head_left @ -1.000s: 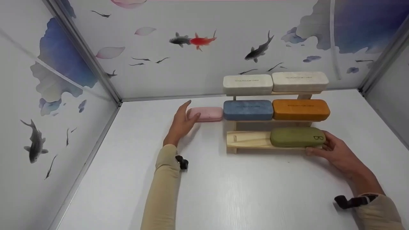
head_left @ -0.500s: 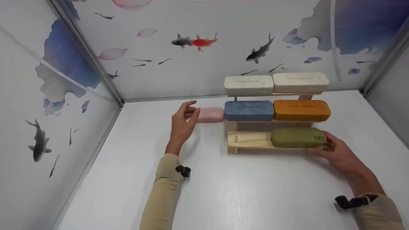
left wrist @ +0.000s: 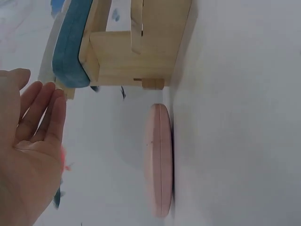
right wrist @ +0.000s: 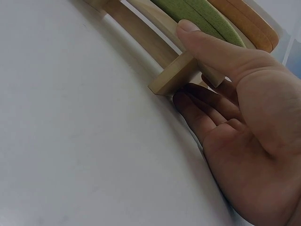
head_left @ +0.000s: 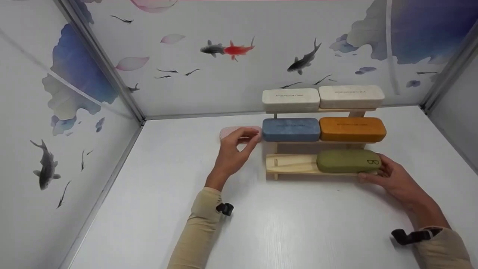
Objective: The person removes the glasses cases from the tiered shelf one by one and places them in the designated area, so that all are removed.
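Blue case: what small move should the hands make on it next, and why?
Perhaps the left hand should gently press the blue case on its left end: that hand hovers close beside it, while the right hand holds the wooden rack, which could steady it.

Painted fish (head_left: pixel 303 61) (one is red) decorate the white wall (head_left: pixel 231 87) behind the table (head_left: pixel 283 216).

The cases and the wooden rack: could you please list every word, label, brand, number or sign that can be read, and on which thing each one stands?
Green case: no words seen, only a glasses sign near its right end.
Left white case, right white case: one printed line each, too blurred to read.
Blue case, orange case: faint print, also unreadable.
Pink case, wooden rack: no text seen.
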A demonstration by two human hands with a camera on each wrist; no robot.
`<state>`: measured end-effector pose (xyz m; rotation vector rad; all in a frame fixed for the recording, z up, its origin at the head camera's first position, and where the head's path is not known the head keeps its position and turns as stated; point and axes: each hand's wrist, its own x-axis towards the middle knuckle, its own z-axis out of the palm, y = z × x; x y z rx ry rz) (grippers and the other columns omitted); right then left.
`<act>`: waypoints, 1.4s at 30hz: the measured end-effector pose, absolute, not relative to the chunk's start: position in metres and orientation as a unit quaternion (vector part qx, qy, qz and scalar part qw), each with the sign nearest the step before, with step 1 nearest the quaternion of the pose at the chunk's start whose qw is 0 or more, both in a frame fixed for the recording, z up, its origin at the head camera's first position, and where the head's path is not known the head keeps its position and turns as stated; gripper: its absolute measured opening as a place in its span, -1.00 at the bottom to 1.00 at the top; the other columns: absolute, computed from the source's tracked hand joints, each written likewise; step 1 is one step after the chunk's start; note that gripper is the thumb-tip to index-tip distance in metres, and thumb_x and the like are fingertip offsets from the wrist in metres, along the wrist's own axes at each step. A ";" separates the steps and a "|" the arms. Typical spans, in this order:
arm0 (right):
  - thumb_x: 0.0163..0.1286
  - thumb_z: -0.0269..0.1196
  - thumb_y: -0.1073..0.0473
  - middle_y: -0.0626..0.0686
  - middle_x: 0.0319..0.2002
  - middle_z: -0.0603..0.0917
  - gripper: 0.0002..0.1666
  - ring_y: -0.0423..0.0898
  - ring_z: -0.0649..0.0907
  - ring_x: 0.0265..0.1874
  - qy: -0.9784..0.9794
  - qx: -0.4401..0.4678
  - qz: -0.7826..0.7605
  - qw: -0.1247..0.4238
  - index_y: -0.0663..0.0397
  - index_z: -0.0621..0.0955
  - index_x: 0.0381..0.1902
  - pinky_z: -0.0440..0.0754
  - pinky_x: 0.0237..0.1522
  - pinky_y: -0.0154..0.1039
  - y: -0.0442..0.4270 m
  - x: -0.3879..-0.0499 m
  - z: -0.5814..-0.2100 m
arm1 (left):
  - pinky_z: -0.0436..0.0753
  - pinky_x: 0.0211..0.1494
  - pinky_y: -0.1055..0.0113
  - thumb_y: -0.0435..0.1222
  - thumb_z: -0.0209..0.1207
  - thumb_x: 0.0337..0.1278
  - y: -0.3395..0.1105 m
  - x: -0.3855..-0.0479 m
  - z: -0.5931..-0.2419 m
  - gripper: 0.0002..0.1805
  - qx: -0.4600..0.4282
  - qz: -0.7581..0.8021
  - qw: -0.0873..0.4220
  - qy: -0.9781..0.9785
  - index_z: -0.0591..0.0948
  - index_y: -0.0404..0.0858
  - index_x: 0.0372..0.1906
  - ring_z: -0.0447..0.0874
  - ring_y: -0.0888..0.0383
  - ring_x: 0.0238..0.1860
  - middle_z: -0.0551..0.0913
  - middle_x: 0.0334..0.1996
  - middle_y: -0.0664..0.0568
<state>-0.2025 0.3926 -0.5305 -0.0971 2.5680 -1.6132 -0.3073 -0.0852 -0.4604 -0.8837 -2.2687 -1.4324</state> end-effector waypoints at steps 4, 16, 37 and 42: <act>0.55 0.42 0.01 -0.26 0.37 0.51 0.01 -0.47 0.55 0.25 0.846 -0.029 -0.530 0.056 -0.03 0.15 0.75 0.50 0.18 -0.68 0.392 -0.203 -0.530 | 0.75 0.31 0.36 -0.13 0.29 0.58 -0.077 -0.301 -0.458 -0.72 -0.332 -0.487 0.146 -0.795 0.75 -0.16 0.17 0.77 0.29 0.13 0.79 0.07 0.11; 0.56 0.41 0.07 -0.24 0.36 0.52 -0.01 -0.48 0.58 0.24 0.842 -0.048 -0.536 0.047 0.01 0.15 0.74 0.54 0.19 -0.67 0.392 -0.201 -0.529 | 0.72 0.34 0.39 -0.13 0.28 0.59 -0.048 -0.288 -0.467 -0.68 -0.395 -0.476 0.049 -0.785 0.72 -0.25 0.18 0.78 0.24 0.16 0.80 0.07 0.03; 0.58 0.39 0.08 -0.19 0.36 0.56 -0.05 -0.46 0.61 0.24 0.840 -0.058 -0.537 0.045 0.01 0.18 0.73 0.55 0.19 -0.65 0.392 -0.202 -0.527 | 0.55 0.54 0.37 0.00 0.29 0.56 0.012 -0.276 -0.479 -0.42 -0.409 -0.401 -0.019 -0.819 0.55 -0.14 0.49 0.61 0.17 0.44 0.67 0.40 0.02; 0.57 0.40 0.06 -0.24 0.36 0.55 -0.04 -0.47 0.60 0.24 0.840 -0.049 -0.539 0.049 -0.02 0.18 0.73 0.55 0.19 -0.65 0.391 -0.202 -0.528 | 0.49 0.60 0.37 0.01 0.30 0.54 0.023 -0.274 -0.482 -0.36 -0.402 -0.393 -0.028 -0.826 0.50 -0.11 0.55 0.52 0.23 0.52 0.60 0.48 0.08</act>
